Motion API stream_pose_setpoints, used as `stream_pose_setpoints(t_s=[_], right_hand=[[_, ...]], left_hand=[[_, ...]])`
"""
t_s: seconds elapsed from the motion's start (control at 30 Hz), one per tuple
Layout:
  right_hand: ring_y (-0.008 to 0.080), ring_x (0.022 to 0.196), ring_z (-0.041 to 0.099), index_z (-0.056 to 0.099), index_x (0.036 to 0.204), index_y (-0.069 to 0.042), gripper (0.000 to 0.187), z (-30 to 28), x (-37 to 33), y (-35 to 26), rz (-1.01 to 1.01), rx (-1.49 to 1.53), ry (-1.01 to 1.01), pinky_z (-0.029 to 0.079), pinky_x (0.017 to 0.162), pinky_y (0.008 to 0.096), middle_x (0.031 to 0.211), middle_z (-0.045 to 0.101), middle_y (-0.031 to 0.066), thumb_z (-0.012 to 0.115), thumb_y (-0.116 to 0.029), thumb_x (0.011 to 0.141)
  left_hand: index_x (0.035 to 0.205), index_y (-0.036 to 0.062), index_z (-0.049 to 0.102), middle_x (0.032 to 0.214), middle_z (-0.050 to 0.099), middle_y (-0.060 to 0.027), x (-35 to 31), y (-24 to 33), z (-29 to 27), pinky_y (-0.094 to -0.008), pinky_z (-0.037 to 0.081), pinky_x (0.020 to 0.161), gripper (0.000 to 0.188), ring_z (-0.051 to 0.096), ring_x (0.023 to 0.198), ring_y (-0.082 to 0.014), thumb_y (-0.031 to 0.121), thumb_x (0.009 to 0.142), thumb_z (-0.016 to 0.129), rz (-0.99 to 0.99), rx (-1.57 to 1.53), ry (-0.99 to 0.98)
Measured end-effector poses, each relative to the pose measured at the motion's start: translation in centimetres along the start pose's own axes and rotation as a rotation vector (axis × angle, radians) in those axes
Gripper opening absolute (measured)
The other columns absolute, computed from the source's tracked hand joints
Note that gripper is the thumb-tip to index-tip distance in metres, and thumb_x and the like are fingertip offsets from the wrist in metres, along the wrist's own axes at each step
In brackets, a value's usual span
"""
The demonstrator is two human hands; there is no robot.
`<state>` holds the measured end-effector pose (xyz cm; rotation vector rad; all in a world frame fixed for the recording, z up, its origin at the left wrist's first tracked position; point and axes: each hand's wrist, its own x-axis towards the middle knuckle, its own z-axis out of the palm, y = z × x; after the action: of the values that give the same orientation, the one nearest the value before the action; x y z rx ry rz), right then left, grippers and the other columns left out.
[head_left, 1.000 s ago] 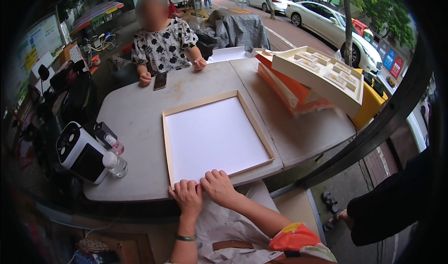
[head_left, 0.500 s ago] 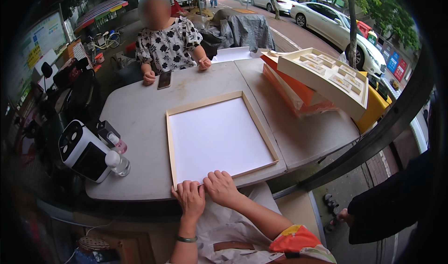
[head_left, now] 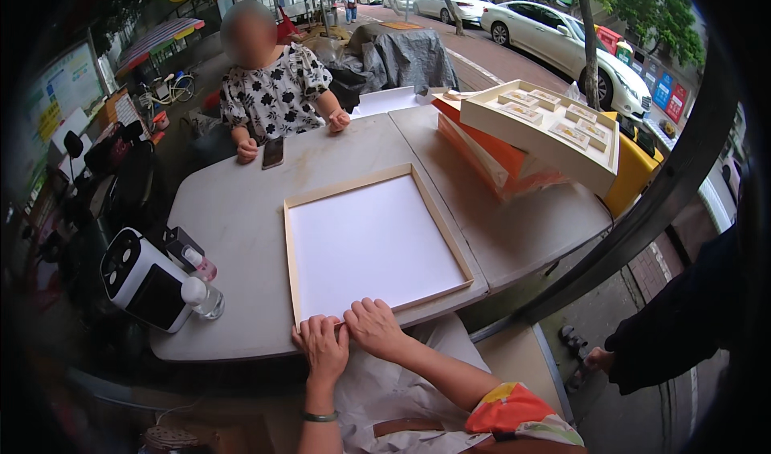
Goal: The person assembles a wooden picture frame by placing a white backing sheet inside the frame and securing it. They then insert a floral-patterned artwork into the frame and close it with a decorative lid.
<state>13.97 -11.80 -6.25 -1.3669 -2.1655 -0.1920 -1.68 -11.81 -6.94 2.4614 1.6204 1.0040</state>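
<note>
A shallow square box lid or tray [head_left: 369, 241], with cream walls and a white inside, lies on the table in front of me. My left hand [head_left: 323, 346] is at its near left corner, fingers curled over the rim. Beside it, nearly touching, my right hand [head_left: 374, 326] has its fingers bent over the same near wall. Both thumbs point toward each other. The undersides of my fingers, and how they press the wall, are hidden. A green bangle [head_left: 320, 416] circles my left wrist.
Across the grey table [head_left: 233, 205] sits a person [head_left: 277, 93] near a phone [head_left: 274, 153]. At left stand a white-and-black device [head_left: 144, 281], a dark box [head_left: 183, 245] and two small bottles [head_left: 210, 301]. A cream tray [head_left: 538, 150] of small packets rests on orange bags [head_left: 490, 157] at right.
The whole view has shifted slightly. My hands remain at the near wall of the box, with only a slight shift of the fingers.
</note>
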Motion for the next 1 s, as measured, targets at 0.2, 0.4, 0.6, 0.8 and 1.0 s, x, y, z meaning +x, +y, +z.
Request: stream_pose_setpoints(t_s=[0.2, 0.4, 0.6, 0.8, 1.0], right_hand=[[0.0232, 0.078, 0.053, 0.053, 0.081, -0.011, 0.011, -0.1, 0.0, 0.1, 0.01, 0.014, -0.002, 0.038, 0.068, 0.0369, 0.08, 0.052, 0.0055, 0.061, -0.017, 0.083], [0.0237, 0.074, 0.052, 0.051, 0.079, -0.011, 0.012, -0.2, 0.3, 0.2, -0.013, 0.039, 0.041, 0.038, 0.065, 0.0369, 0.078, 0.051, 0.0053, 0.062, -0.016, 0.081], [0.0221, 0.076, 0.053, 0.052, 0.079, -0.011, 0.012, -0.4, 0.4, 0.0, -0.02, 0.002, 0.012, 0.038, 0.066, 0.0352, 0.079, 0.052, 0.005, 0.062, -0.016, 0.083], [0.023, 0.077, 0.053, 0.055, 0.081, -0.01, 0.014, -0.9, 0.1, 0.7, -0.013, 0.016, 0.024, 0.038, 0.067, 0.0361, 0.08, 0.053, 0.0059, 0.064, -0.02, 0.084], [0.0236, 0.078, 0.053, 0.055, 0.081, -0.011, 0.019, -1.0, -0.2, 0.8, 0.052, 0.003, -0.02, 0.038, 0.069, 0.0375, 0.08, 0.054, 0.006, 0.065, -0.026, 0.087]], left_hand=[[0.092, 0.0147, 0.062, 0.096, 0.057, -0.0047, 0.4, 0.4, 0.0, -0.0559, 0.03, 0.103, 0.012, 0.052, 0.099, -0.0287, 0.026, 0.09, 0.066, -0.016, 0.017, -0.009], [0.09, 0.0149, 0.062, 0.095, 0.056, -0.0049, 0.2, 0.4, 0.3, -0.057, 0.029, 0.104, 0.013, 0.051, 0.099, -0.0284, 0.028, 0.09, 0.065, -0.046, 0.03, 0.008], [0.089, 0.0151, 0.061, 0.093, 0.056, -0.0051, 0.3, 0.1, 0.2, -0.0566, 0.03, 0.103, 0.014, 0.051, 0.097, -0.0284, 0.028, 0.09, 0.066, -0.032, 0.048, 0.003], [0.089, 0.0153, 0.06, 0.093, 0.054, -0.0052, 0.4, 0.4, 0.1, -0.0547, 0.031, 0.101, 0.015, 0.051, 0.095, -0.0283, 0.029, 0.09, 0.066, -0.011, 0.06, 0.018], [0.09, 0.0153, 0.06, 0.093, 0.054, -0.0058, 0.4, 0.4, 0.0, -0.0539, 0.032, 0.1, 0.015, 0.051, 0.095, -0.0287, 0.029, 0.091, 0.066, -0.009, 0.061, 0.02]])
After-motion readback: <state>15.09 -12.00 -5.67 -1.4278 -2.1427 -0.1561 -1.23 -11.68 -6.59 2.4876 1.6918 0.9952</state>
